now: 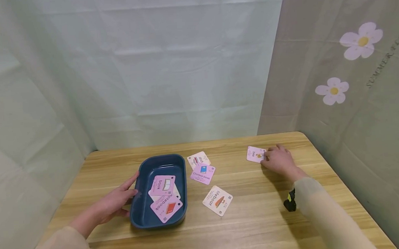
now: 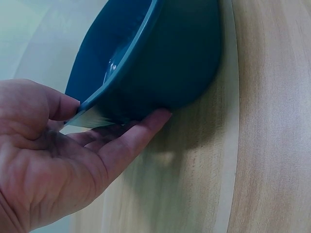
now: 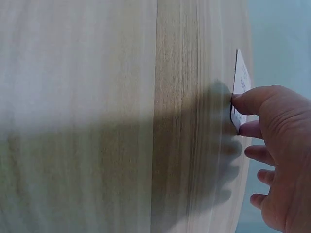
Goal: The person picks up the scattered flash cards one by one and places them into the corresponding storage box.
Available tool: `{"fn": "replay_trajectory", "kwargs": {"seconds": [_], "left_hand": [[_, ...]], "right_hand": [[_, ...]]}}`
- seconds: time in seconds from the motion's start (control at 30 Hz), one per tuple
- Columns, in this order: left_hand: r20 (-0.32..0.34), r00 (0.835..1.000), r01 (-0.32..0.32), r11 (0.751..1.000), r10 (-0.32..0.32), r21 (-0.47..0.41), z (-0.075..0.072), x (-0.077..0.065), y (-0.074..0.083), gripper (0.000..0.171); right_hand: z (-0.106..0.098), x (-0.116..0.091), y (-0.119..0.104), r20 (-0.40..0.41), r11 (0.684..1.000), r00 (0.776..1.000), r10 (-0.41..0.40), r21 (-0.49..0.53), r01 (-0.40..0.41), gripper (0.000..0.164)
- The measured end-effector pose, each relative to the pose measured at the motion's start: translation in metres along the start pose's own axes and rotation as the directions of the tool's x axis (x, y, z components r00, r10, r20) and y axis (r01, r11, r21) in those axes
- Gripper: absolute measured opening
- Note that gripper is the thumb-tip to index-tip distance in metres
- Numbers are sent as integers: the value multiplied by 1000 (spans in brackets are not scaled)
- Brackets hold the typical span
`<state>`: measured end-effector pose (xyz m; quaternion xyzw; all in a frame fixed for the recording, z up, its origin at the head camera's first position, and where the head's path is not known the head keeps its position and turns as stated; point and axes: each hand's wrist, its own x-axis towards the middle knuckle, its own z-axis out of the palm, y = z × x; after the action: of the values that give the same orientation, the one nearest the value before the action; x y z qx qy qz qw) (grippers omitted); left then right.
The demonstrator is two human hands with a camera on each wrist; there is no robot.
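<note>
At the left of the table, my left hand (image 1: 114, 201) grips the near-left rim of a deep dark blue plastic bin (image 1: 135, 216). In the left wrist view the thumb hooks over the rim and the fingers lie along the outer wall. Inside the bin are a pink "book" card (image 1: 162, 184), a pink "notebook" card (image 1: 167, 208) and a mostly covered white card (image 1: 153, 197). Toward the back right, my right hand (image 1: 279, 159) pinches a pink "bee" card (image 1: 254, 154) at its right end, thumb and index finger at its edges (image 3: 240, 104).
Right of the bin, a pink "Chinese book" card (image 1: 203, 173) overlaps a white "ship" card (image 1: 198, 159). A white "lifeboat" card (image 1: 218, 200) lies nearer on the wooden table (image 1: 247, 228). Pale cloth (image 1: 183, 76) hangs behind and beside the table.
</note>
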<state>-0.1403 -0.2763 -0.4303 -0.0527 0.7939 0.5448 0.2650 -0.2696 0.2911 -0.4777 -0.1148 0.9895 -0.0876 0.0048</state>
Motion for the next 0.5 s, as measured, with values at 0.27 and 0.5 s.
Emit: {"fn": "replay_trajectory", "kwargs": {"seconds": [0.27, 0.5], "left_hand": [[1, 1000, -5, 1000, 5, 4, -1, 0, -1, 70], [3, 1000, -9, 1000, 9, 2, -1, 0, 0, 70]], "right_hand": [[-7, 0, 2, 16, 989, 999, 49, 141, -51, 45], [-8, 1, 12, 54, 974, 995, 84, 205, -93, 63]]}}
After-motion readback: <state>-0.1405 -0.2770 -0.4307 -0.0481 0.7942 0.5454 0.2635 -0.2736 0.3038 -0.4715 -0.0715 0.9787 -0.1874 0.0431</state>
